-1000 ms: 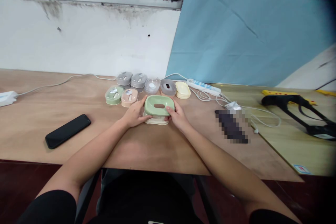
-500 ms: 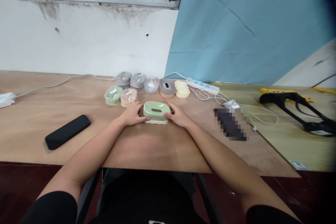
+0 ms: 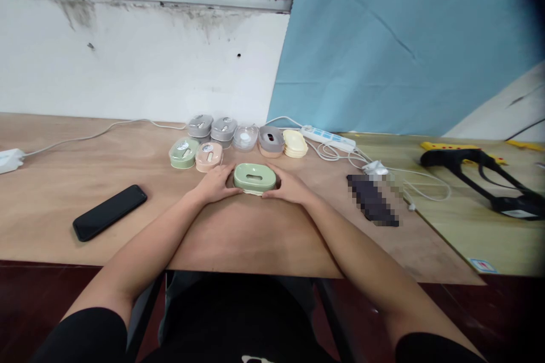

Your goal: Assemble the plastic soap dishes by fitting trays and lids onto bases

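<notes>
A green oval lid [image 3: 254, 178] with a slot in its top sits pressed down on a pale base on the wooden table [image 3: 63, 204]. My left hand [image 3: 216, 184] grips its left end, fingers curled round the edge. My right hand [image 3: 288, 186] holds its right end the same way. Behind them stands a row of small lidded boxes: a green box [image 3: 184, 153], a pink box [image 3: 209, 156], two grey boxes [image 3: 212, 127], a clear box [image 3: 245, 138], a grey-lidded box [image 3: 271, 140] and a stack of yellow pieces [image 3: 295, 144].
A black phone [image 3: 109, 212] lies at the left. A white power strip [image 3: 327, 139] with cables lies behind at the right, beside a blurred dark object [image 3: 373, 199]. A black and yellow tool [image 3: 481, 170] lies on the adjoining table. A white adapter [image 3: 9, 160] sits far left.
The green lid was held raised and tilted above the pale base; it has come down flat onto it. Both hands have lowered with it and now press its ends.
</notes>
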`<state>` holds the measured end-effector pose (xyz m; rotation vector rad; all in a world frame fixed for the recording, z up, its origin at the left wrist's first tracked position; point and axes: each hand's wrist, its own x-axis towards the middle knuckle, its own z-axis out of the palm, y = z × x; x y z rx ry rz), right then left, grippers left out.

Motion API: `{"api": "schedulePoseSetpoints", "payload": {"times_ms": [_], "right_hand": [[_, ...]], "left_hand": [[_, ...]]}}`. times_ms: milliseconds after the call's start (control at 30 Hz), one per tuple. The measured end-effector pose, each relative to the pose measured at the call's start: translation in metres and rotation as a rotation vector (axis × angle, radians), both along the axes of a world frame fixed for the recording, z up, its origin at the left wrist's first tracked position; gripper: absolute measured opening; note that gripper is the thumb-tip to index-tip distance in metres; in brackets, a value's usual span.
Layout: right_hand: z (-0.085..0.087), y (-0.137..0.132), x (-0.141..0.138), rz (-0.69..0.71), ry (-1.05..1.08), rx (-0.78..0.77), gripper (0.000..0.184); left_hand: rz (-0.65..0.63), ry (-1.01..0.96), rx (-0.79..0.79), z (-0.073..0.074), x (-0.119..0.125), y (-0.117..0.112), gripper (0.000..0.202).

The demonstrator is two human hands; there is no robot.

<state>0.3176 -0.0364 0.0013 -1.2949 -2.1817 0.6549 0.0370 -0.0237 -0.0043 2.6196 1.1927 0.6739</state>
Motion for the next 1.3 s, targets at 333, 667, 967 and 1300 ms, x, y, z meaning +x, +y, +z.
{"api": "schedulePoseSetpoints", "payload": {"times_ms": [333,667,967,1300], "right_hand": [[-0.009,0.04,0.001,-0.084,-0.044,0.134,0.093],[-0.015,0.06,0.005,-0.046,-0.115,0.193,0.095],[-0.013,0.054,0.004,-0.074,-0.185,0.147,0.091],[-0.015,0.056,0.005,-0.061,-0.168,0.196,0.086]], "left_hand": [[0.1,0.028,0.095,-0.01,0.018,0.027,0.071],[0.154,0.05,0.044,-0.016,0.024,0.035,0.057],[0.159,0.076,0.052,-0.018,0.023,0.03,0.061],[0.16,-0.148,0.2,0.025,0.03,0.063,0.043]]}}
